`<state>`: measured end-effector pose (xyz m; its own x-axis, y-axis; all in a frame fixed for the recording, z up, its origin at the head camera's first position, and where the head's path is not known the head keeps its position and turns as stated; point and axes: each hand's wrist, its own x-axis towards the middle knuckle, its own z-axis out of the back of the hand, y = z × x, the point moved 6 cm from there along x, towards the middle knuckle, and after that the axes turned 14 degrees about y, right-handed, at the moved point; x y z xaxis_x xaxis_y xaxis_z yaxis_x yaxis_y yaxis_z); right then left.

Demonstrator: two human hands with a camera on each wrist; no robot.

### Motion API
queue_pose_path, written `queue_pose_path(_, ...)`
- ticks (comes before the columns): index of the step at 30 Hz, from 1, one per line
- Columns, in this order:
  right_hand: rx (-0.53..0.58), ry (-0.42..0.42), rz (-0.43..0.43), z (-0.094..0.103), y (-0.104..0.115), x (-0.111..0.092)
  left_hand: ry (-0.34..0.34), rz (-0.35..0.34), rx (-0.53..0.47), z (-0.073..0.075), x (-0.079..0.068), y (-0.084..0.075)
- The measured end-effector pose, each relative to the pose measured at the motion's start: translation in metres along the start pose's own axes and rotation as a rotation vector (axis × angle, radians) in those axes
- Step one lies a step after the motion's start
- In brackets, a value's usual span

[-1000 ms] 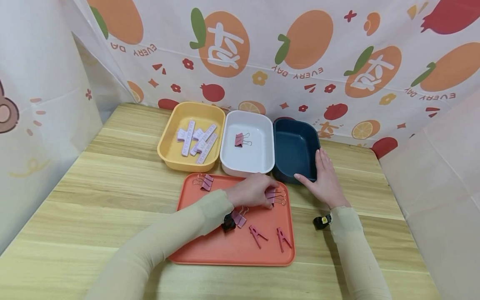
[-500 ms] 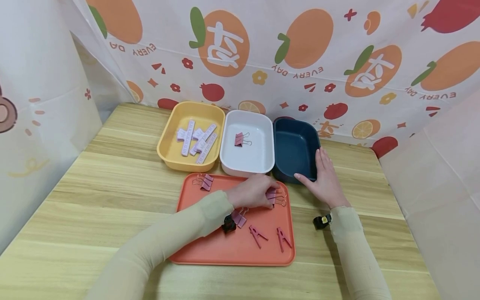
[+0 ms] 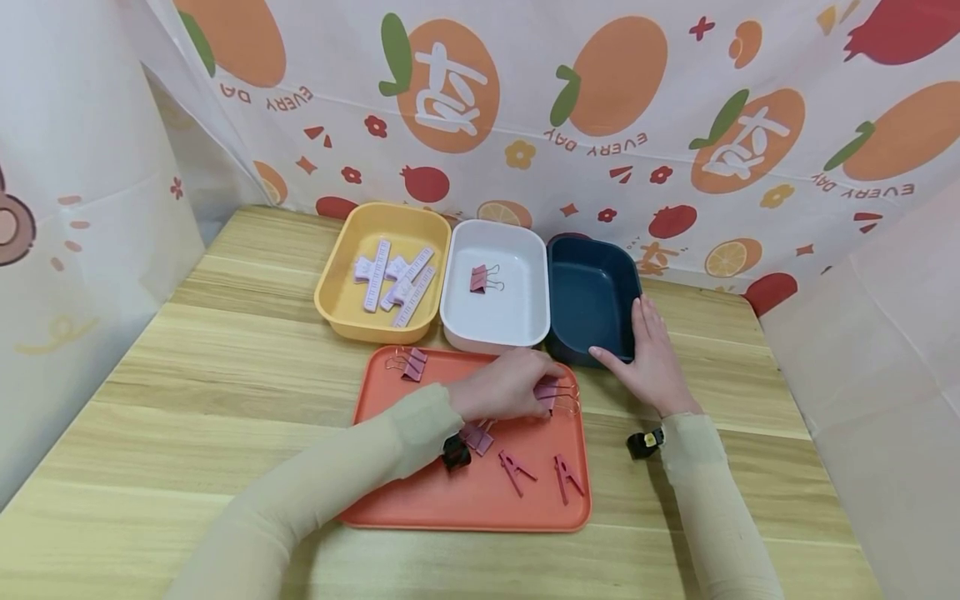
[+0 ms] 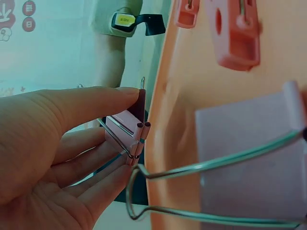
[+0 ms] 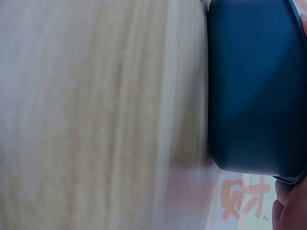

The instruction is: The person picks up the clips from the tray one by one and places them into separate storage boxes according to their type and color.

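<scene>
My left hand (image 3: 501, 386) pinches a pinkish-purple binder clip (image 3: 550, 396) between thumb and fingers, over the right rear of the orange tray (image 3: 420, 504). In the left wrist view the thumb presses one side of this binder clip (image 4: 125, 123), with the fingers behind it. Against the dark blue bin (image 3: 592, 300) rests my right hand (image 3: 654, 362), fingers extended along its outer right side and thumb at the front rim. More binder clips lie on the tray, one (image 3: 414, 364) at the rear left and one (image 3: 477, 436) beside the left wrist. Two pink clothespins (image 3: 516, 472) lie near the front right.
A white bin (image 3: 517, 321) with one pink binder clip (image 3: 480, 279) stands between the blue bin and a yellow bin (image 3: 337, 312). Several lilac ruler-shaped clips (image 3: 377, 275) lie in the yellow one. Behind the wooden table (image 3: 187, 400) hangs a fruit-printed curtain (image 3: 540, 50).
My left hand has shifted slightly to the right, and the binder clip in its fingers with it. The right hand stays at the blue bin.
</scene>
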<state>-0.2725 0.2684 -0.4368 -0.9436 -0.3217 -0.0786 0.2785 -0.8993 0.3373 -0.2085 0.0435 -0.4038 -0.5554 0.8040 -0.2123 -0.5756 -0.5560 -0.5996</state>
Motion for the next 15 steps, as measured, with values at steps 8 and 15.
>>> queue_pose_path(8, -0.005, 0.009, -0.011, 0.001, 0.001, 0.000, -0.041, -0.043, -0.047, 0.007, -0.005, -0.001)
queue_pose_path(15, -0.009, 0.015, -0.022, 0.001, 0.001, 0.000, -0.053, -0.036, -0.061, 0.012, -0.009, -0.002)
